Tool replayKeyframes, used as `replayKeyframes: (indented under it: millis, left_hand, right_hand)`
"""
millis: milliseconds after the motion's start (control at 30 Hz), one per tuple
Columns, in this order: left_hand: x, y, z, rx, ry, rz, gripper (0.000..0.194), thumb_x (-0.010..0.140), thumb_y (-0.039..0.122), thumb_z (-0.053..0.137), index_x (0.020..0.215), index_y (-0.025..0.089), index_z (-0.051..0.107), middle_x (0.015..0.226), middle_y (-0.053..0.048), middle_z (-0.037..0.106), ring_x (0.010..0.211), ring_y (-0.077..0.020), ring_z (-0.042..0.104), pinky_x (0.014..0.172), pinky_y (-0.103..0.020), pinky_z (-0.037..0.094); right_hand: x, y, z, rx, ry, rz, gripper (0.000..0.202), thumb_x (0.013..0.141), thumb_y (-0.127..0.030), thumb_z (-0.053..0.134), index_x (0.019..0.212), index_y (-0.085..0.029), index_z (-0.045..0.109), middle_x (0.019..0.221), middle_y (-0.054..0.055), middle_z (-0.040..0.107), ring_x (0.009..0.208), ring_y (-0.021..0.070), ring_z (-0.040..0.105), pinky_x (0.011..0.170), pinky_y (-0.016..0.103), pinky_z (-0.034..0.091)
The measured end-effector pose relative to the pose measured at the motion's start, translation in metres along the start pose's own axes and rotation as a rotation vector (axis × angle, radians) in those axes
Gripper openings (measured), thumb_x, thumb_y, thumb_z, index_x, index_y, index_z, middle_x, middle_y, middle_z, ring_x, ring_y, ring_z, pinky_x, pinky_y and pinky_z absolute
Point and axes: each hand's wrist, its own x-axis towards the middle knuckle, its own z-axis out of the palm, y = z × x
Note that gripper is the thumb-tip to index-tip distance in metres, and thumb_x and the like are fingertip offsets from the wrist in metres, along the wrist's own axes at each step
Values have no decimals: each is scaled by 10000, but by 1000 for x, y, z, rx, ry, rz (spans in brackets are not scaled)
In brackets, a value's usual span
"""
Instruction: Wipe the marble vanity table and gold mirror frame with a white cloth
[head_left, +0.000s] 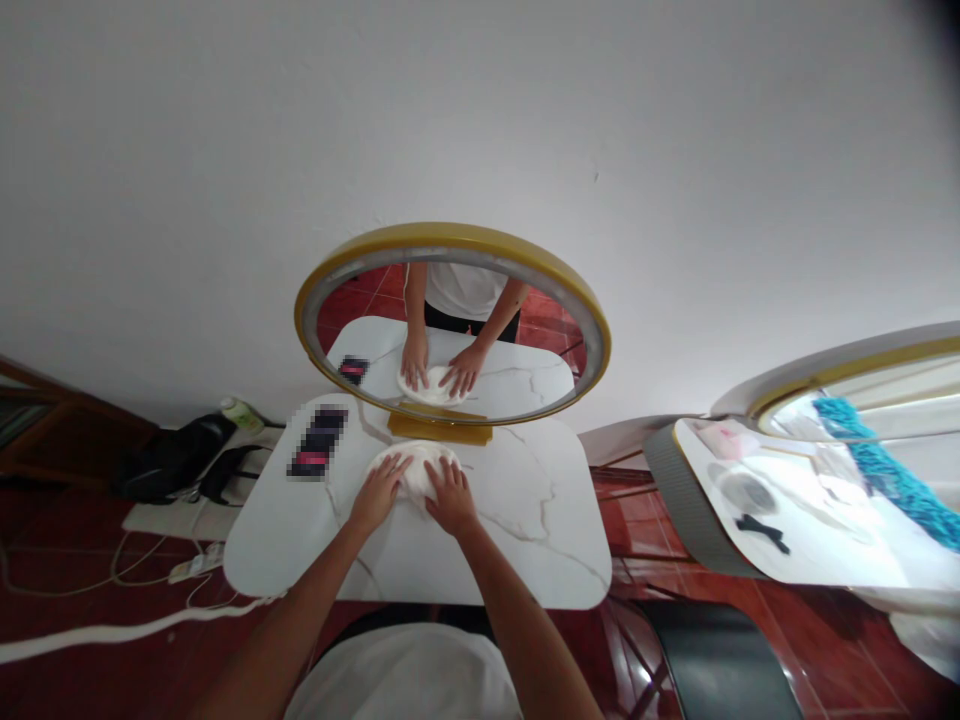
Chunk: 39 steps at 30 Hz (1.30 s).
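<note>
A round, white, soft-looking item (415, 478) lies on the white marbled table (525, 520), just in front of the mirror's gold base (439, 428). My left hand (381, 490) rests on its left side with the fingers spread and flat. On its right side lies my right hand (450, 495), its fingers also apart. Neither hand is closed round anything. The gold-rimmed oval mirror (450, 340) reflects both hands and the white item. What the item is made of is too small to tell.
A blurred dark object (319, 443) lies at the table's left. Cables and a power strip (196, 563) are on the floor side at left, near a black bag (176, 460). At right are a black chair (720, 660) and a second table (810, 545) with several things.
</note>
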Motion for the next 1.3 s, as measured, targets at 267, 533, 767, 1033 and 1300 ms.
replayKeyframes:
  millis: [267, 533, 767, 1033, 1300]
  left_hand:
    - [8, -3, -2, -43, -21, -23, 598, 845, 82, 325, 1406, 287, 291, 1467, -22, 317, 1360, -206, 234, 1076, -462, 263]
    - [-11, -4, 9, -54, 14, -23, 603, 837, 84, 330, 1406, 279, 291, 1460, -28, 329, 1352, -212, 250, 1068, -472, 279]
    - [-70, 7, 13, -26, 29, -19, 588, 859, 122, 308, 1417, 304, 262, 1484, -8, 279, 1373, -220, 202, 1080, -486, 256]
    - [-146, 6, 16, 12, 23, 2, 567, 868, 186, 332, 1414, 327, 270, 1482, 20, 280, 1360, -216, 244, 1090, -452, 273]
    - [-151, 6, -2, -23, -52, 23, 558, 845, 226, 420, 1380, 362, 334, 1444, 33, 359, 1315, -202, 337, 1075, -400, 317]
  right_hand:
    - [9, -3, -3, 21, 5, 26, 773, 792, -377, 572, 1440, -342, 150, 1527, 20, 101, 1333, 315, 218, 1029, 441, 244]
    - [-2, -5, -5, 23, -40, 13, 767, 769, -407, 558, 1434, -345, 180, 1510, 23, 171, 1327, 308, 218, 1024, 432, 240]
    - [-44, -14, 2, 35, -75, -51, 804, 722, -463, 596, 1419, -379, 206, 1486, 14, 232, 1293, 314, 260, 1015, 444, 256]
    - [-94, -28, 19, 157, -181, -176, 840, 685, -587, 602, 1407, -401, 215, 1463, 22, 256, 1284, 320, 244, 1023, 465, 231]
    - [-103, -31, 14, 173, -216, -188, 828, 674, -561, 621, 1395, -405, 244, 1425, 17, 313, 1259, 295, 271, 1009, 443, 258]
